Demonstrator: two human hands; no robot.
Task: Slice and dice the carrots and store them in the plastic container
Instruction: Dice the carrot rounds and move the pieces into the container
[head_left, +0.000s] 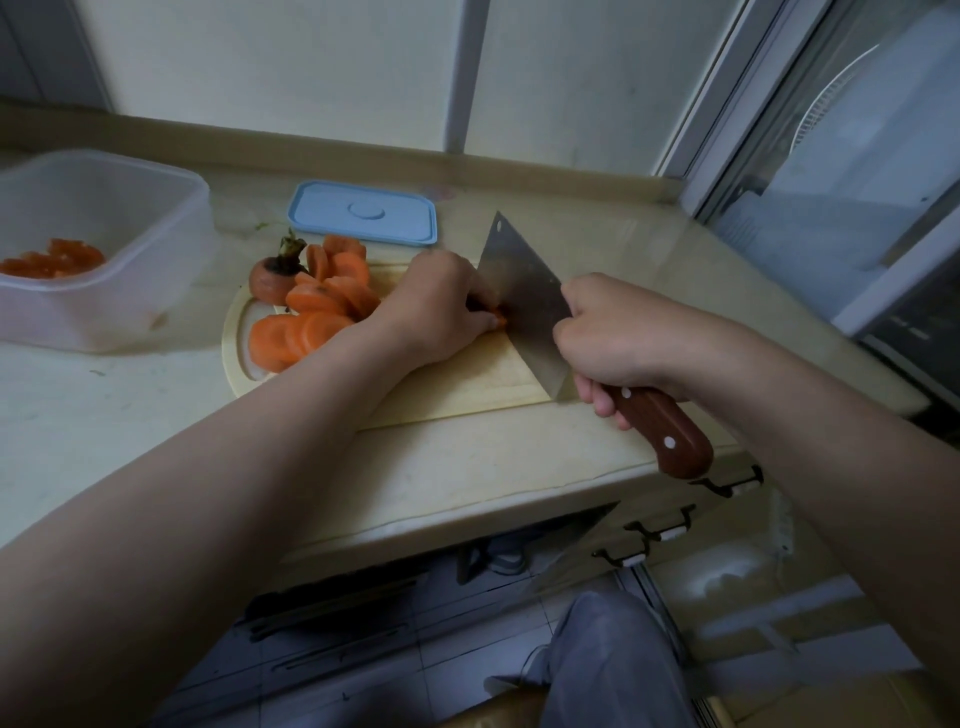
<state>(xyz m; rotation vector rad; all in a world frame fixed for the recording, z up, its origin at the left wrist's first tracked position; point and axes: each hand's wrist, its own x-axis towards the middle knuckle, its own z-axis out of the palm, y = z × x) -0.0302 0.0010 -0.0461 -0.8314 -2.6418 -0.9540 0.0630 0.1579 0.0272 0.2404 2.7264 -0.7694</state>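
A pale countertop (467, 467) beneath a window (857, 182) is seen, bearing a wooden cutting board (467, 382). A cleaver (519, 291) is gripped by the right hand (613, 343). A carrot piece (500, 321), mostly hidden, is held under the curled left hand (441, 312). Carrot slices (311, 312) are piled at centre left. The plastic container (156, 218), upper left, is cut off.

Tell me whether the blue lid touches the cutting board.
Apart: head view shows bare counter between the blue lid and the cutting board's far edge.
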